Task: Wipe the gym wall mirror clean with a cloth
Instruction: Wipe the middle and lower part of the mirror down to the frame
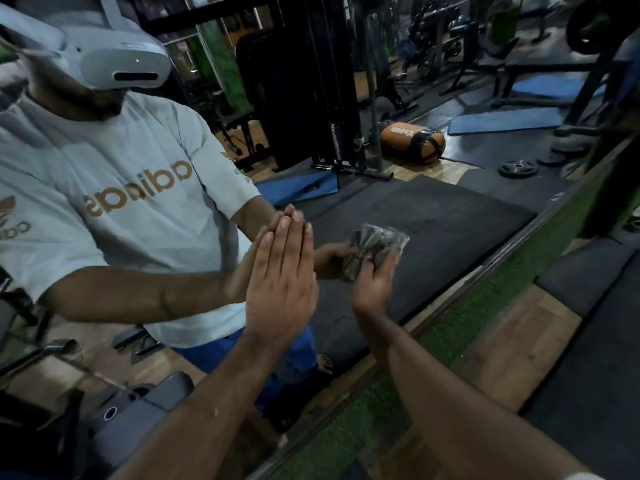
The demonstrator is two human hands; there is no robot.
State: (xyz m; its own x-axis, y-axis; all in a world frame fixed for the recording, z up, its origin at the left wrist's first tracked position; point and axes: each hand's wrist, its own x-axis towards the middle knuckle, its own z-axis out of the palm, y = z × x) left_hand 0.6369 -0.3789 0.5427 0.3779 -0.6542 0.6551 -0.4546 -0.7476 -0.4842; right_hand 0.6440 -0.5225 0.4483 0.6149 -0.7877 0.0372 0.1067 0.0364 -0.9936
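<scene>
A: Gym interior, dim. Big wall mirror (450, 237) fills most of the view, its lower frame running diagonally from bottom centre up to the right.

B: Floor?

A: Green turf strip (460, 327) right beside the frame, then wood flooring (512, 368), then a black mat (595, 393) at far right.

B: Hands?

A: Left hand (280, 282) flat, fingers straight and together, pointing up, palm against the glass. Its reflection meets it fingertip to fingertip. Right hand (374, 282) has its fingers curled round a crumpled grey cloth (379, 245).

B: Cloth location?

A: At the mirror surface, just right of the left hand, about mid-frame. Bunched up, not spread. It meets its own reflection, so it looks to be touching the glass, but contact is hard to confirm exactly.

B: Reflections worth logging?

A: Person in a light grey T-shirt (114, 202) with orange lettering, blue trousers, white headset (114, 53) over the face. Behind: black cable machine (311, 98), orange-and-black bag (412, 142) lying on the floor, blue mats (505, 119), a weight plate (518, 168) flat on the floor, benches and racks further back, blurred.

B: Bottom left?

A: Dark grey padded equipment (138, 410), partly reflected. Cannot tell what it is.

B: Streaks on the glass?

A: Too dim and blurry to tell.
</scene>
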